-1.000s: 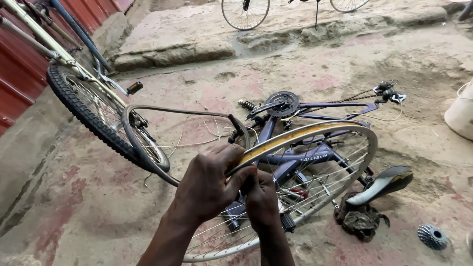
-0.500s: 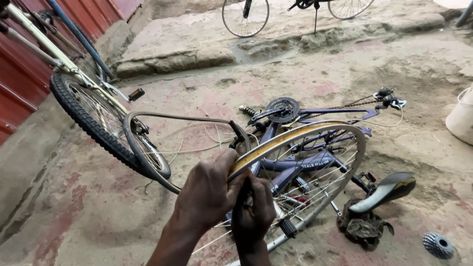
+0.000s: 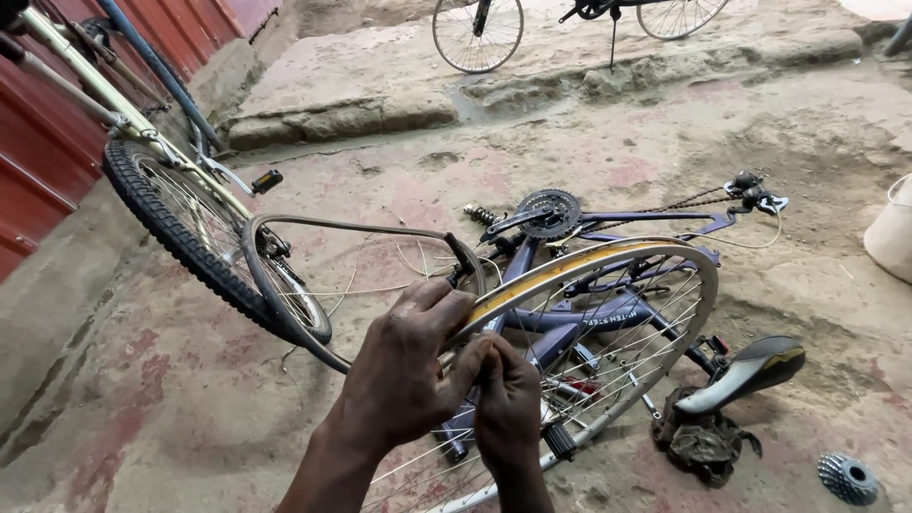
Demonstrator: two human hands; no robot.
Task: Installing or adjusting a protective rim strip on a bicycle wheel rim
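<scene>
Head view: left hand & right hand both clamped on round spoked metal rim.

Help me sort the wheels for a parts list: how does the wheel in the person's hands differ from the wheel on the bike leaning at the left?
The held wheel is a bare metal rim with a yellowish strip and no tyre; the leaning bike's wheel wears a black knobby tyre. The held wheel is loose, gripped at its rim by the left hand and right hand; the other is mounted in its frame. Both have thin wire spokes.
</scene>
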